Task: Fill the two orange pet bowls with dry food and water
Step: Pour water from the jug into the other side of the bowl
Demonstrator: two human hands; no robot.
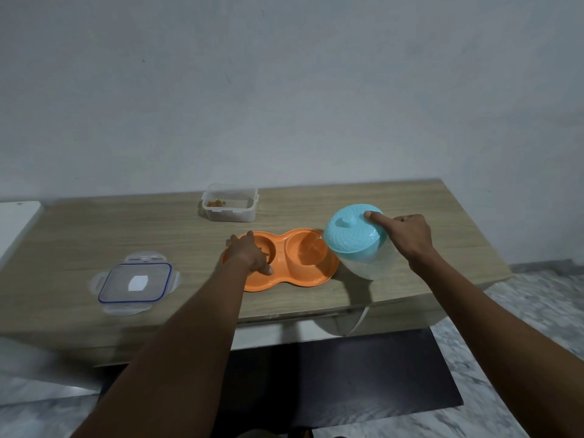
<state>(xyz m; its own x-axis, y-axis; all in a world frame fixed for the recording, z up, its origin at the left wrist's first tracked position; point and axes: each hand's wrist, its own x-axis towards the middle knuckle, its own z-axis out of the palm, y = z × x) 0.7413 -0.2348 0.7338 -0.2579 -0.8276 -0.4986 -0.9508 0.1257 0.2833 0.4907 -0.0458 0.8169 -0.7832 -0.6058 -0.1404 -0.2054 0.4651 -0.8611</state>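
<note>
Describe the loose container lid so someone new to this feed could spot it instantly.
On the wooden table, look at the near left part, left of the orange bowls. The lid lies flat there, alone. It is clear and squarish, with a blue seal line and snap flaps, unlike the lidless tub at the back.

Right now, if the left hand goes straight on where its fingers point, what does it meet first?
The left hand would probably meet the clear food container first; depth is unclear.
</note>
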